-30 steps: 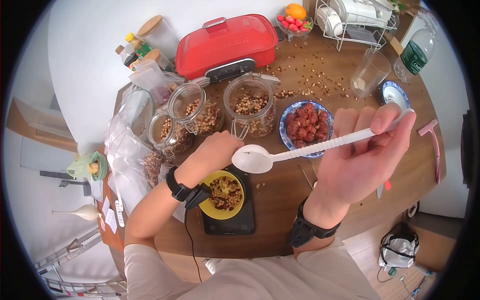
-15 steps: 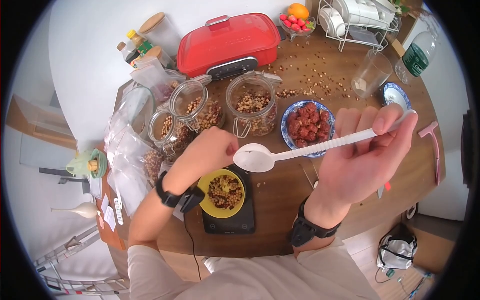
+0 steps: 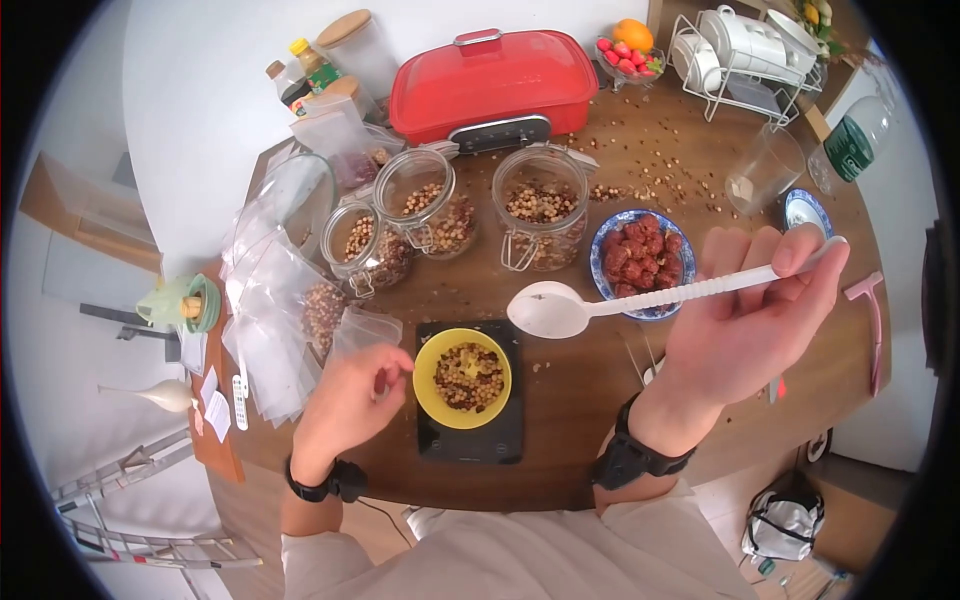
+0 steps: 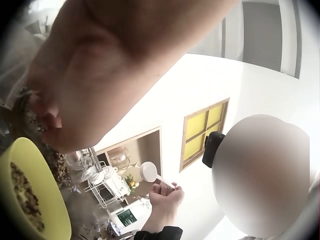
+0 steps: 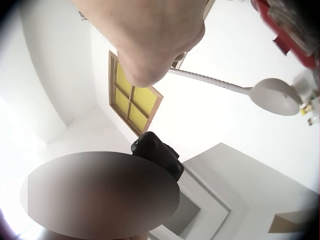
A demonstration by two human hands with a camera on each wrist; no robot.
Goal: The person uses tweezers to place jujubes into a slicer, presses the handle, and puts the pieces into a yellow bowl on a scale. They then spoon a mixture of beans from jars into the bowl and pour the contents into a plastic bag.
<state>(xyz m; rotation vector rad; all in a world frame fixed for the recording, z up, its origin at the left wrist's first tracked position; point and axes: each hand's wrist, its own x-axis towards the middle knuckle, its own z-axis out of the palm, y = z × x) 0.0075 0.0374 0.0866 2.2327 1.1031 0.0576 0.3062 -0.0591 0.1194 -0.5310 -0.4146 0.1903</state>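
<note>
White spoon (image 3: 652,298), ribbed handle, raised above the table; handle end pinched between thumb and fingers of the right hand (image 3: 745,325). Left hand (image 3: 348,405), fingers loosely curled and relaxed, just beside a yellow bowl (image 3: 427,394). Yellow bowl upright, containing mixed pale and dark-red beans, on a black scale (image 3: 470,447). Table (image 3: 580,420): brown wood, curved front edge. Behind the bowl, three clip-top glass jars (image 3: 545,240), lids open, part-filled with similar beans; to their left, clear plastic bags (image 3: 262,330), overlapping. Right of the jars, a blue-and-white dish (image 3: 597,265) of dark-red coated pieces. Further back, scattered beans (image 3: 665,182) across the wood; a red lidded cooker (image 3: 490,88) with black front panel; a footed glass bowl (image 3: 615,75) of red and orange fruit; a white wire rack (image 3: 712,105) of white cups. Right side: clear tumbler (image 3: 765,172), green-labelled bottle (image 3: 850,148), small blue-rimmed dish (image 3: 805,210), pink T-shaped implement (image 3: 876,335). Room: white wall (image 3: 220,90) behind the table; silver-and-black bag (image 3: 785,525) on the floor, lower right; ladder-like metal frame (image 3: 150,480), lower left; yellow-paned window (image 4: 197,136) with wooden frame, seen in both wrist views.
</note>
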